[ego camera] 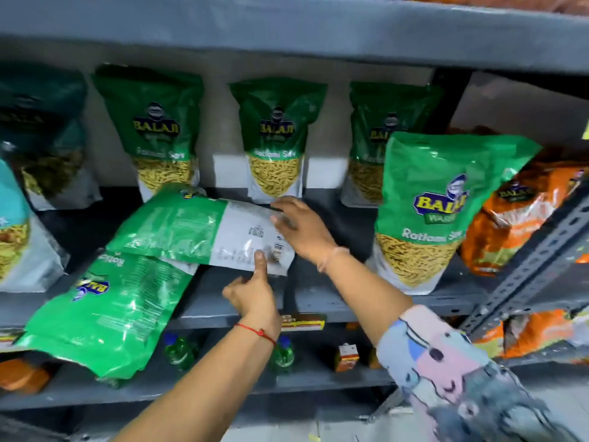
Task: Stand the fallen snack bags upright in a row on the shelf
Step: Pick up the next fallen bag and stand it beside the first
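A green and white snack bag (191,228) lies on its front on the grey shelf (334,301), bottom end to the right. My right hand (302,231) grips that white bottom end from above. My left hand (251,291) pinches the same end from below, thumb on the bag. A second fallen green bag (105,301) lies partly under it and hangs over the shelf's front edge at the left. One green bag (436,212) stands upright at the front right. Three more green bags (277,138) stand in a row against the back wall.
Orange snack bags (516,218) lean at the right beside a perforated metal upright (535,260). Teal and blue bags (41,138) stand at the left. The shelf below holds green bottles (180,349) and a small orange carton (347,357). Another shelf board runs close overhead.
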Available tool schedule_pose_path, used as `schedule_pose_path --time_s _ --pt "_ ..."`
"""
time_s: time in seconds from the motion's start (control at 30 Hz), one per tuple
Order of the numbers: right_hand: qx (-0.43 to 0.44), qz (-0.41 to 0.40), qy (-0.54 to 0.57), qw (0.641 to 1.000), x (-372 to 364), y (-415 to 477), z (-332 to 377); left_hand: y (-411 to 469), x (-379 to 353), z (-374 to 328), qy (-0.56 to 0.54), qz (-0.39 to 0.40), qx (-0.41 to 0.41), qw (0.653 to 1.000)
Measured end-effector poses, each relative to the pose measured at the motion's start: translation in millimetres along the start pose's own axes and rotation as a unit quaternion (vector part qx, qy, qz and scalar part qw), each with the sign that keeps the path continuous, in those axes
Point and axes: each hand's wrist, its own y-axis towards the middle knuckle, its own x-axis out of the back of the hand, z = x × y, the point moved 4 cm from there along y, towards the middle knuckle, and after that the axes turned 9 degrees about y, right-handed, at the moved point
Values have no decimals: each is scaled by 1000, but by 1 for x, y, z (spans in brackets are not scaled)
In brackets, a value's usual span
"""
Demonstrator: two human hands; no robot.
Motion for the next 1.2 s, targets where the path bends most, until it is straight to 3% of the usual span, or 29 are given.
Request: schedule_pose_path --time_s 0.1,0.2,0.3,0.4,0.47,0.6,0.8,0.93,1.03,1.13,1.2 --pt "-97 83 -2 992 -11 50 -6 28 1 -3 11 64 60 996" --pt "-188 177 -41 965 -15 71 -17 46 -4 -11 -21 123 25 992" --pt "-238 246 37 939 -16 76 -20 49 -10 -22 -78 192 4 978" --pt "-234 282 -14 931 -16 76 -29 49 -13 -25 -69 250 -11 966" --pt "-222 252 -25 942 -11 75 -37 55 -15 -27 -47 278 -23 959" --pt "-205 158 127 958 8 58 -52 65 -23 -46 50 339 -59 938" --pt "-171 -27 261 950 15 21 -76 80 -41 -91 225 404 -234 855" --pt "-141 -120 256 949 -1 -5 -87 94 -46 -91 275 463 -238 808" --pt "-133 -183 250 941 -4 -13 -84 103 -46 -90 265 465 -226 814" --pt "-100 -312 104 939 -8 -23 -73 99 -42 -86 243 420 -238 841" --pt "-91 -295 107 945 -28 -29 -61 88 -38 -79 214 354 -275 868"
